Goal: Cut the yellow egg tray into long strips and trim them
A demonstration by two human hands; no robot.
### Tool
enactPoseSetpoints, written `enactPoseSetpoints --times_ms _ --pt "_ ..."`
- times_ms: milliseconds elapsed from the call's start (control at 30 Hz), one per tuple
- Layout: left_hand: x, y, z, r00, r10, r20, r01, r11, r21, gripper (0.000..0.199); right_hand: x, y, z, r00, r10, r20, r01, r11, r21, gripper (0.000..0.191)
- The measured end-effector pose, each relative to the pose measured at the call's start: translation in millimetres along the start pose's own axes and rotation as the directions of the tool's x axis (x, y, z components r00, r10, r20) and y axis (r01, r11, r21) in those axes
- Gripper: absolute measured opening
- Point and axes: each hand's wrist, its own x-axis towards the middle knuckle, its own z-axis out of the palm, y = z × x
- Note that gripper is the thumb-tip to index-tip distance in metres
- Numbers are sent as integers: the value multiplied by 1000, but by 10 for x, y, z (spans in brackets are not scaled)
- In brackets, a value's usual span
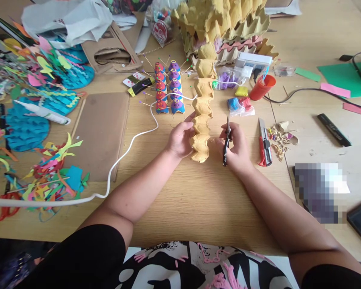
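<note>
My left hand (pixel 180 138) grips a long yellow egg-carton strip (pixel 202 106) near its lower half, the thumb at its edge. The strip stretches away from me, a single row of bumps. To its right, my right hand (pixel 237 146) holds scissors (pixel 226 146) with black handles, blades pointing away from me and apart from the strip. Some of the right fingers are hidden behind the scissors. Beyond my left hand stand two painted egg-carton strips, one red and blue (pixel 161 89), one purple and blue (pixel 176 89), with thin sticks poking out.
A white cable (pixel 132 140) crosses the left side. Paper scraps (pixel 52 172) and cardboard (pixel 99 136) lie left. Egg trays (pixel 225 24) are stacked at the back. Right are a red cutter knife (pixel 264 144), shavings (pixel 279 140), an orange cup (pixel 262 88) and a black marker (pixel 333 129).
</note>
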Motion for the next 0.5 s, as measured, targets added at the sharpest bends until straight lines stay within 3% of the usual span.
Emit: enactPoseSetpoints --times_ms 233,500 --pt "2 10 -33 997 -53 58 53 999 5 56 42 -26 -20 976 -207 69 217 950 -223 31" --pt "-40 17 2 994 -91 65 91 996 2 52 21 -41 -2 951 -281 126 308 873 -378 32"
